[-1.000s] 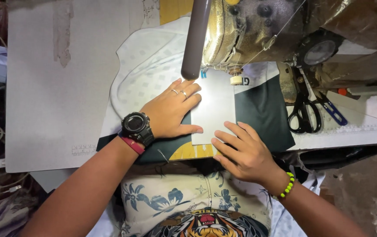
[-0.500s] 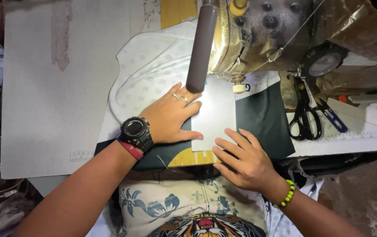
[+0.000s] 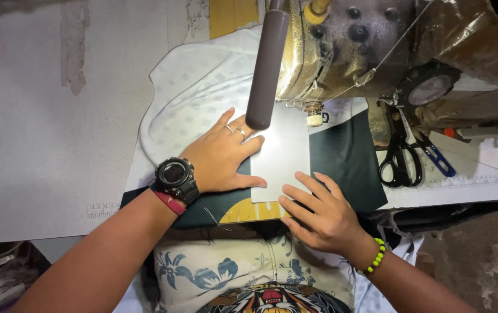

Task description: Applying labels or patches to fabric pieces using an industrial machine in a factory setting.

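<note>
My left hand [image 3: 221, 153] lies flat on dark green fabric [image 3: 347, 156], its fingertips at the left edge of a white rectangular piece [image 3: 284, 150] under the sewing machine. It wears rings and a black wristwatch [image 3: 175, 177]. My right hand [image 3: 318, 211] rests with spread fingers at the lower right corner of the white piece, a green bead bracelet [image 3: 376, 258] on its wrist. The gold-coloured sewing machine head [image 3: 341, 49] stands above, its needle area [image 3: 314, 119] over the white piece. Neither hand grips anything.
White patterned cloth [image 3: 197, 87] is heaped to the left of the machine on a pale tabletop [image 3: 52, 145]. Black scissors [image 3: 398, 153] and a blue-handled tool [image 3: 437, 159] lie to the right. A brown cylindrical handle [image 3: 266, 64] sticks out over the work.
Both hands stay pressed on the fabric in nearly the same places. The view has shifted slightly, and the right hand's fingers have crept a little toward the white piece.
</note>
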